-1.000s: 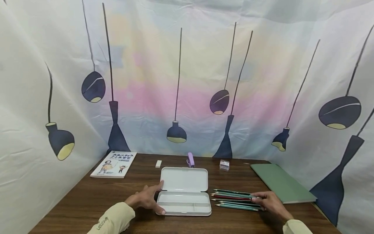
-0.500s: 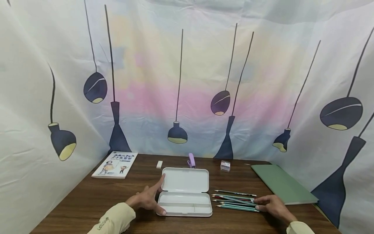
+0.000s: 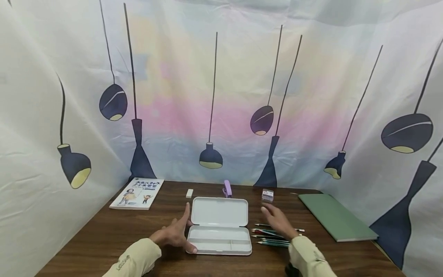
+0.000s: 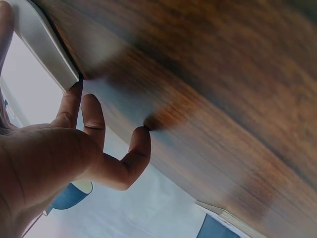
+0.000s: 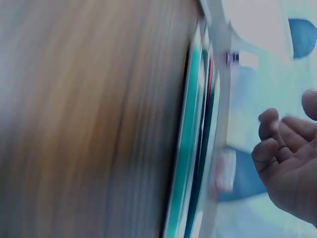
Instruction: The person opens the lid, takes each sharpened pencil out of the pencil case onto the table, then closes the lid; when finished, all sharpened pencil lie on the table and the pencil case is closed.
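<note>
A white pencil case [image 3: 219, 241] lies with its lid [image 3: 220, 211] folded back, its compartments bare. My left hand [image 3: 174, 232] rests against the case's left end, thumb at the front corner and index finger extended beside the lid. In the left wrist view a fingertip touches the case's corner, while other fingers bend loosely off it. My right hand [image 3: 278, 221] is raised over several pencils [image 3: 268, 238], holding nothing, its fingers loosely bent and pointing toward a small clear box [image 3: 267, 195]. My right forearm hides the pencils' right ends. The right wrist view is blurred.
On the brown table [image 3: 114, 246] are a white eraser [image 3: 189, 193] and a purple stapler [image 3: 227, 189] behind the case. A picture book [image 3: 137, 193] lies back left, a green notebook [image 3: 337, 216] at right. A printed curtain [image 3: 173, 96] encloses the table.
My right hand has let go of the pencils and moved left and away over them toward the small clear box. The pencils lie slightly spread. My left hand stays at the case, index finger straighter.
</note>
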`<control>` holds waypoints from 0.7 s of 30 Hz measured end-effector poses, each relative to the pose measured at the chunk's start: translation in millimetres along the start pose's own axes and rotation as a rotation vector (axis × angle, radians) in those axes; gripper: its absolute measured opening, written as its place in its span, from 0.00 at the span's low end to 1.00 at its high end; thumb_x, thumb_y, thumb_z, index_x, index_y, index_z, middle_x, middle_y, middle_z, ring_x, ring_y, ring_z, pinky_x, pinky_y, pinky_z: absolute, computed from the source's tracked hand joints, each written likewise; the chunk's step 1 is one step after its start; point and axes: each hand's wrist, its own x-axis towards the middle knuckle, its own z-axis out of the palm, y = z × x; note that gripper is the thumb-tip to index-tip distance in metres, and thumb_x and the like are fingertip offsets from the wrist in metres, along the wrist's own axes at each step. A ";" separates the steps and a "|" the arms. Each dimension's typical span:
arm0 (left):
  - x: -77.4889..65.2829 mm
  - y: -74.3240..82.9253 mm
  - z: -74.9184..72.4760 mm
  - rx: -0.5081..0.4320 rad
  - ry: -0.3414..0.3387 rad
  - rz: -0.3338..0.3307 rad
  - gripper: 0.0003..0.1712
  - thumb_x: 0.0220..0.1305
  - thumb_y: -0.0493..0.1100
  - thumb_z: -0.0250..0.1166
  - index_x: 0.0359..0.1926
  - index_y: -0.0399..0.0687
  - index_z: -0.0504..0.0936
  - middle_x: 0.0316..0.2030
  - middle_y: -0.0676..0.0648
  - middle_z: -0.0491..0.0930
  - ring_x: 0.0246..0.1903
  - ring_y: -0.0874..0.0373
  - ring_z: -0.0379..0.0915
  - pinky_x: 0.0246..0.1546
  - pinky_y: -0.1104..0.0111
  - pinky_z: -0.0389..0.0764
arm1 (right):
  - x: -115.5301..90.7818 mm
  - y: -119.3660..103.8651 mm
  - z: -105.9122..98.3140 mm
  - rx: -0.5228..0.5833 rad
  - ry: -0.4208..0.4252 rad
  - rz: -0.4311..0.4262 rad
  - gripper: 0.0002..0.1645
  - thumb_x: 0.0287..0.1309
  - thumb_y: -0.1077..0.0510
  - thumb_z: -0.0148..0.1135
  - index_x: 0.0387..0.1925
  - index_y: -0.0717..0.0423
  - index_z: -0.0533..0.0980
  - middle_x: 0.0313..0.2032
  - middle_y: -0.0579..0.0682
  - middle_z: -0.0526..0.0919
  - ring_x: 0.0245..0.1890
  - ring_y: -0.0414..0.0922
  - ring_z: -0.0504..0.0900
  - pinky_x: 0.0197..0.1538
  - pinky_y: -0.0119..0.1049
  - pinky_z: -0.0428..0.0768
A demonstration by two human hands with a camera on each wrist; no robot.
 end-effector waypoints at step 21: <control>-3.2 -10.0 -8.5 -0.088 -0.130 0.160 0.63 0.33 0.54 0.77 0.69 0.41 0.52 0.59 0.36 0.64 0.58 0.33 0.52 0.50 0.35 0.50 | -26.1 -24.7 20.8 0.162 -0.239 0.062 0.26 0.52 0.43 0.61 0.46 0.57 0.78 0.43 0.51 0.77 0.38 0.48 0.76 0.38 0.43 0.75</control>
